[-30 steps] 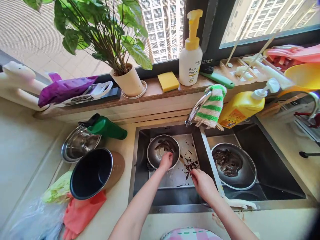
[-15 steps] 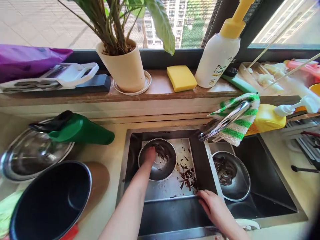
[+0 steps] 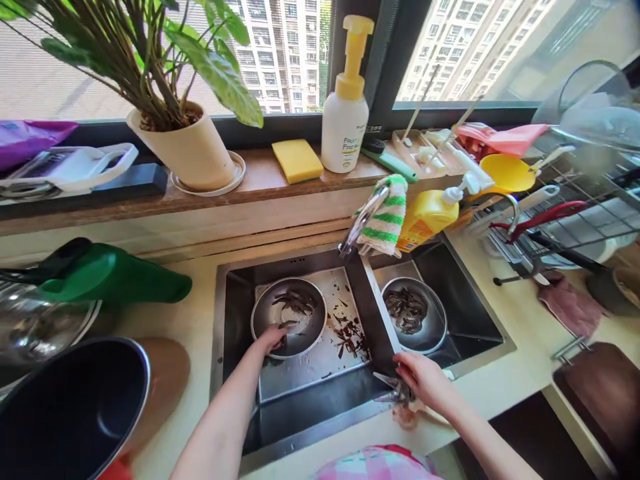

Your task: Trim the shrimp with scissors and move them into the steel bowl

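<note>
My left hand [image 3: 273, 339] is at the near left rim of a round metal bowl [image 3: 316, 337] in the left sink basin. Its fingers are closed on a dark, slender shrimp [image 3: 287, 325]. Several more shrimp [image 3: 295, 301] lie in that bowl. By the front end of the sink divider, my right hand [image 3: 413, 370] has its fingers curled together; what they hold, if anything, is hidden. Open scissor blades [image 3: 387, 385] show just below it on the sink's front edge. A second bowl [image 3: 434, 327] in the right basin holds a pile of dark shrimp [image 3: 407, 309].
Dark reddish scraps [image 3: 350, 337] litter the left basin floor. A faucet [image 3: 367, 217] draped with a striped cloth [image 3: 387, 220] rises behind the divider. A large dark pot [image 3: 75, 407] and a green container [image 3: 130, 277] stand left; a dish rack [image 3: 565, 227] is right.
My view has swung to the right. My left hand has drawn back from inside the bowl to its near rim, with a shrimp between its fingers. My right hand is now above the scissor blades.
</note>
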`<state>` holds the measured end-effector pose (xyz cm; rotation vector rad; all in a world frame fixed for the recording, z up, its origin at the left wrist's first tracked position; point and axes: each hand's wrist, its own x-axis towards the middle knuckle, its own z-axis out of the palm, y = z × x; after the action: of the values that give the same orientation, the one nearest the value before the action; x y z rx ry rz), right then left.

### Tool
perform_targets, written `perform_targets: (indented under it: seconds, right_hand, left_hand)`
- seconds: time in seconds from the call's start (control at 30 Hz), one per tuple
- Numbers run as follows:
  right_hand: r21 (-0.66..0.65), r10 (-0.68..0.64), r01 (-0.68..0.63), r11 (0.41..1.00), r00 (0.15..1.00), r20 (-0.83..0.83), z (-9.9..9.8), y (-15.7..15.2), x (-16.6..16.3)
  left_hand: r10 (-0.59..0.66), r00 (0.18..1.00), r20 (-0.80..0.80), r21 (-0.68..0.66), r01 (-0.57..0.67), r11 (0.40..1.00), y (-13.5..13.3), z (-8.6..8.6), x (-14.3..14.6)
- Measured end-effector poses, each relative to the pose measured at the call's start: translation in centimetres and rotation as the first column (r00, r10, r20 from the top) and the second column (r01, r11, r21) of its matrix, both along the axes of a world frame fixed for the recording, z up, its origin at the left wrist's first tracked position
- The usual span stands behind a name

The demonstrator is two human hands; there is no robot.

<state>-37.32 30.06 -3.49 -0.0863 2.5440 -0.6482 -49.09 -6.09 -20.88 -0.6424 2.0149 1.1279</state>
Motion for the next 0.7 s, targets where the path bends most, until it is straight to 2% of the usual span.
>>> perform_targets:
  seconds: [0.07, 0.13, 0.23, 0.33, 0.43, 0.53, 0.6, 0.7]
  right_hand:
    - [0.035, 0.010, -0.010, 0.999, 1.000, 0.005, 0.2, 1.1, 0.8]
    - [0.070, 0.045, -0.046, 0.996, 0.999, 0.009, 0.4, 2.1, 1.5]
    - [0.154, 0.131, -0.130, 0.979, 0.991, 0.000, 0.6, 3.1, 2.3]
    - [0.271, 0.203, -0.187, 0.944, 0.979, -0.031, 0.2, 3.9, 3.0]
    - [0.344, 0.255, -0.223, 0.912, 0.965, -0.051, -0.8, 4.5, 3.4]
    - [0.331, 0.276, -0.240, 0.913, 0.959, -0.066, -1.7, 4.8, 3.5]
    - [0.257, 0.251, -0.224, 0.940, 0.965, -0.075, -1.9, 4.8, 3.3]
    - [0.070, 0.180, -0.176, 0.982, 0.981, -0.067, -1.5, 4.1, 2.6]
  left_hand:
    - [0.139, 0.989, 0.049, 0.144, -0.145, 0.979, 0.4, 0.9, 1.9]
    - [0.273, 0.958, 0.086, 0.289, -0.287, 0.914, 1.0, 2.0, 3.6]
    - [0.431, 0.891, 0.141, 0.472, -0.443, 0.762, 2.4, 3.7, 5.6]
    - [0.520, 0.829, 0.206, 0.598, -0.528, 0.603, 4.1, 5.3, 7.1]
    - [0.556, 0.793, 0.250, 0.692, -0.548, 0.471, 5.7, 7.0, 8.1]
    - [0.554, 0.793, 0.251, 0.775, -0.508, 0.377, 6.7, 8.9, 8.9]
    - [0.539, 0.810, 0.231, 0.819, -0.461, 0.342, 7.0, 10.4, 9.2]
    - [0.494, 0.851, 0.178, 0.870, -0.371, 0.326, 7.0, 13.1, 9.4]
